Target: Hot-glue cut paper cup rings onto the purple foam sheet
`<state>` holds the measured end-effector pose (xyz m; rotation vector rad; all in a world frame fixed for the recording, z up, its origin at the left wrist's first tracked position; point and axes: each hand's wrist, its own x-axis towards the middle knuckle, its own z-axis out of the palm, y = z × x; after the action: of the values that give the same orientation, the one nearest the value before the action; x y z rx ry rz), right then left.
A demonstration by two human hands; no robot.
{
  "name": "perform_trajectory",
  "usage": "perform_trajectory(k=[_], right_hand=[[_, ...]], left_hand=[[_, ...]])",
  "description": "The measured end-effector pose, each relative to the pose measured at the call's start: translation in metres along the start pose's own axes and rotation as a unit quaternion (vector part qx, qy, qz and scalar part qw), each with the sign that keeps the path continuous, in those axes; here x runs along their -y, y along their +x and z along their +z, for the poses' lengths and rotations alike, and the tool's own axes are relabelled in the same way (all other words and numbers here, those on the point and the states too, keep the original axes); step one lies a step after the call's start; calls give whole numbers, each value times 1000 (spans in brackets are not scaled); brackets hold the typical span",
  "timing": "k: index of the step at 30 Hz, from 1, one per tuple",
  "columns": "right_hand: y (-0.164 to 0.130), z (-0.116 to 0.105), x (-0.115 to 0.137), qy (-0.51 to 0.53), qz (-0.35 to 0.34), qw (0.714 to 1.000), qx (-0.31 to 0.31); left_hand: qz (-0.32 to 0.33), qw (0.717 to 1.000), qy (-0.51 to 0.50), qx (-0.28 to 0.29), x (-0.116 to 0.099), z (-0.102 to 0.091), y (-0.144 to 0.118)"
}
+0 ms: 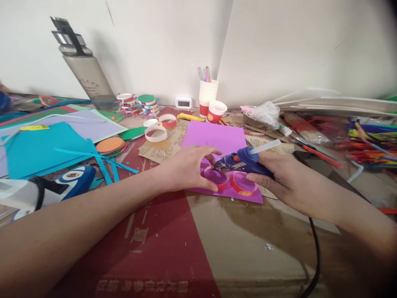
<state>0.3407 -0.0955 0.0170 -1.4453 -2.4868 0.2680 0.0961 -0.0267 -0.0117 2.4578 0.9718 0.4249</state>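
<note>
My right hand (pixel 288 182) is wrapped round a blue hot glue gun (pixel 251 163), with a translucent glue stick (pixel 265 147) jutting from its back. The gun's nozzle points left, at the rim of a red paper ring (pixel 221 186) that looks cut from a paper cup. My left hand (pixel 194 167) holds this ring, thumb at the near side and fingers at the far side. A second paper ring (pixel 245 190), red with a gold emblem, lies just to the right, under the gun. Both rings rest on a purple sheet (pixel 214 134).
Cut paper rings (pixel 156 133) and stacked cups (pixel 208 93) stand behind the sheet. Blue paper (pixel 46 145), a white-and-blue tool (pixel 74 182) and a tall bottle (pixel 89 78) are on the left. Pipe cleaners (pixel 369 145) lie right; the gun's black cord (pixel 316 248) trails toward me.
</note>
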Motion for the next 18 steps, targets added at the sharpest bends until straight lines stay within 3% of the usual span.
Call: perform_trajectory(k=[18], right_hand=[[-5,1,4,-17,-9,1000,-5]], left_hand=[[-3,1000,-23,15,3,2,2]])
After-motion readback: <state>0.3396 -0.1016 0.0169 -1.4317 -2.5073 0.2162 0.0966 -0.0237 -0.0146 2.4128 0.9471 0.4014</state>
